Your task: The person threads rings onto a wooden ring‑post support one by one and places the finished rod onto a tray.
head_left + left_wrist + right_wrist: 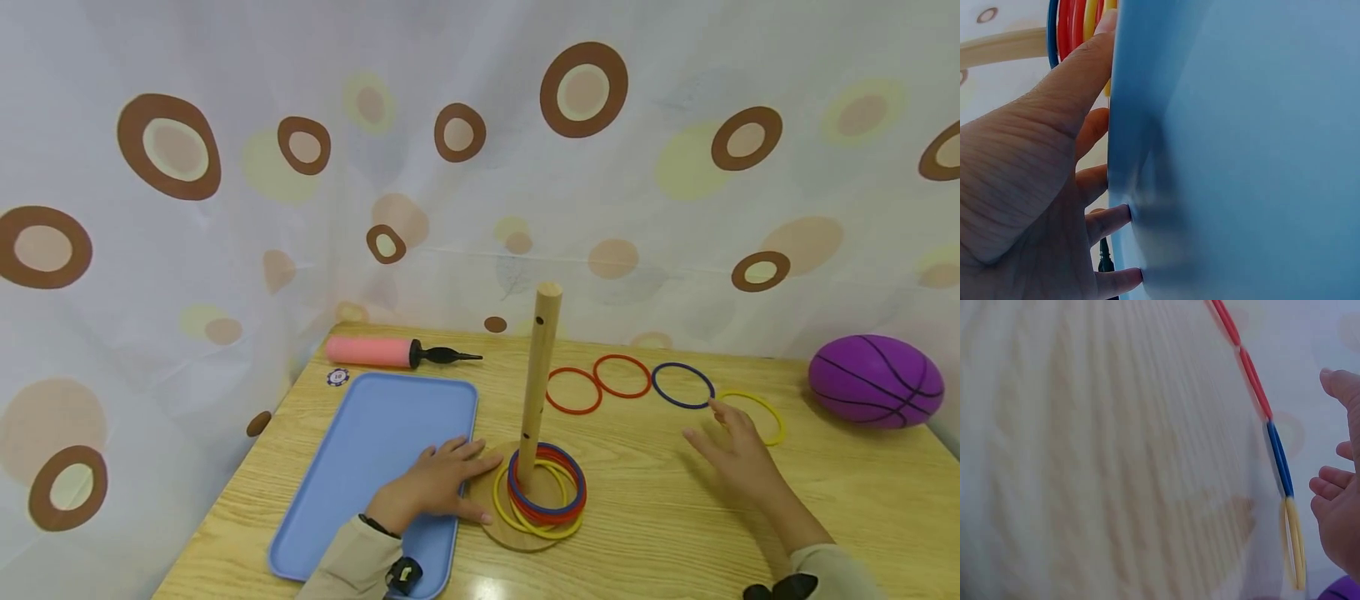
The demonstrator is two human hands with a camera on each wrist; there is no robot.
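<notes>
My left hand (441,479) spreads over the right rim of the blue tray (375,450), its thumb and index finger touching the round wooden base (501,533). From that base rises a wooden peg (542,367). Blue, red and yellow rings (546,504) lie stacked round its foot. In the head view my right hand (738,458) hovers over the table with fingers extended and nothing held. Its fingertips overlap the near edge of a loose blue ring (682,364) and the left side of a yellow ring (782,425).
Two red rings (573,413) (622,357) lie left of the loose blue ring. A purple ball (873,382) sits at the far right. A pink hand pump (371,352) and a poker chip (337,377) lie behind the tray. A patterned curtain (480,208) hangs behind the table.
</notes>
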